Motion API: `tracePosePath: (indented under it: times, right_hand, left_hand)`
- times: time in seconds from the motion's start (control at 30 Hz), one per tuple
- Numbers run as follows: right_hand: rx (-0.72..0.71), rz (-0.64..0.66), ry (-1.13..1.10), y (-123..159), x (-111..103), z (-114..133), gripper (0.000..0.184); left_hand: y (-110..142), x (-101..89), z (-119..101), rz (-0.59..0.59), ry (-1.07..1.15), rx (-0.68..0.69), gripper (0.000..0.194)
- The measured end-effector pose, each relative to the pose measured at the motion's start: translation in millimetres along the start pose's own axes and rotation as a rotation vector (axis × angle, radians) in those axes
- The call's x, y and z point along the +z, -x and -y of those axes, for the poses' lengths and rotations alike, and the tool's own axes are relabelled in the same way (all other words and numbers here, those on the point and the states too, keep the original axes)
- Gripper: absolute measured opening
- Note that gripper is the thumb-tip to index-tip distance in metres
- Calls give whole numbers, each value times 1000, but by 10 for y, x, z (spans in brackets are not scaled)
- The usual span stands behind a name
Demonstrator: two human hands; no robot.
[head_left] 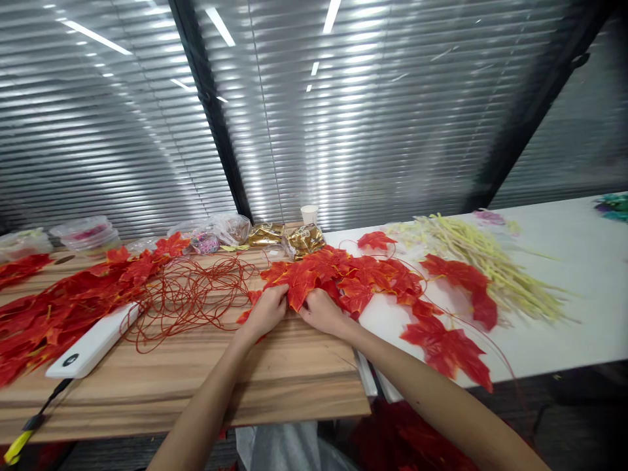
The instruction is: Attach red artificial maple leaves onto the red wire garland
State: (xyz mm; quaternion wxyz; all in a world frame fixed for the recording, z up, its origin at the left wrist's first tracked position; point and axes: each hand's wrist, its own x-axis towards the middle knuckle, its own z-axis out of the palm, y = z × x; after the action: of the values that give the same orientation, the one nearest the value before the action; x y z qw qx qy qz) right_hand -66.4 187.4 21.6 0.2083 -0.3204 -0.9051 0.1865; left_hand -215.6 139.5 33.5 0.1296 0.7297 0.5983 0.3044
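Observation:
Both hands meet at a red artificial maple leaf (300, 280) with yellow edges, near the right end of the wooden table. My left hand (267, 313) is closed at the leaf's left side. On the other side, my right hand (322, 314) is closed beneath the leaf's edge. The fingertips of both are partly hidden by the leaf and the knuckles. More red maple leaves (377, 276) trail to the right in a garland. A loose tangle of thin red cord (196, 294) lies left of my hands.
A pile of red leaves (63, 307) and a white power bank (95, 343) lie left. Gold packets (305, 241) and a paper cup (309, 213) stand behind. Pale yellow stems (495, 275) lie on the white table (589, 281). Blinds (367, 118) close off the back.

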Motion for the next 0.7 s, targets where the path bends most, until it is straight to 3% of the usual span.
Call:
tracePosePath:
  times: [0.7]
  right_hand:
    - [-21, -12, -10, -2, 7, -14, 19]
  left_hand:
    - [0, -11, 21, 16, 0, 11, 17]
